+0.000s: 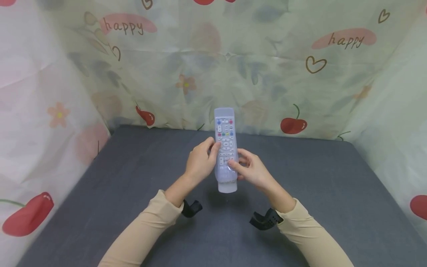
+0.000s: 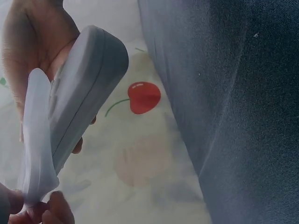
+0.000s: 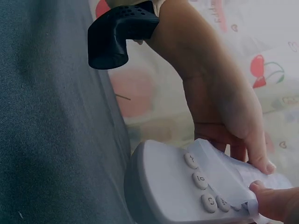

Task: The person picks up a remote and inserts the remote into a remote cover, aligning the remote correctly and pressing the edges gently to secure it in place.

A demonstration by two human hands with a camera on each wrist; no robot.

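Note:
A pale remote control with rows of buttons is held upright above the table, between both hands. A translucent soft cover lies over most of it, and the remote's lower end sticks out. In the right wrist view the cover stands lifted away from bare buttons at that end. My left hand grips the covered left edge, its thumb along the front; its fingertips pinch the cover in the left wrist view. My right hand holds the lower right side, thumb on the front, fingers behind.
Below the hands spreads a table with a dark grey cloth. Patterned curtains with cherries and hearts surround it at the back and sides. Black wrist mounts hang under both forearms.

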